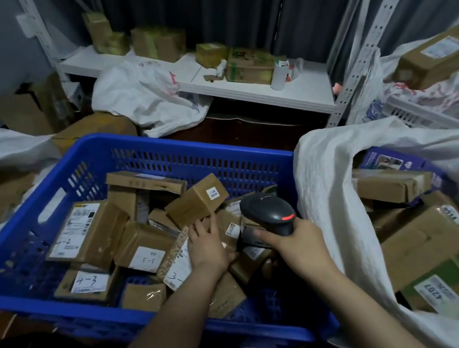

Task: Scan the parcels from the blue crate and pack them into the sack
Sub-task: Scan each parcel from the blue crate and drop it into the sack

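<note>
Fingers point(201, 227) of L hand point(208, 248) lie fairly straight, tips against lower edge of small box point(196, 200); thumb off to the side, no clasp formed. R hand point(296, 243) wraps its fingers round handle of scanner point(269, 212), red lamp lit, head just beside the box. Box sits tilted atop the parcel pile inside blue crate point(155, 139), right of centre, w/ label point(212, 192) on its upper right face.

Risks, as judged: box is propped by fingertips and loose pile only, so it could slide back among the other parcels if raised w/o a thumb grip. Label appears slanted to scanner nose; misread possible unless one is turned.

Edges & room: sack point(330, 187) touches crate's right wall, no gap btwn. Sack mouth opens toward the person, but its upper lip droops over packed parcels point(421, 236), which sit high, so a box could snag the cloth or tumble out. Crate's far wall stands tall. White shelf point(285, 94) well beyond, not in the way.
</note>
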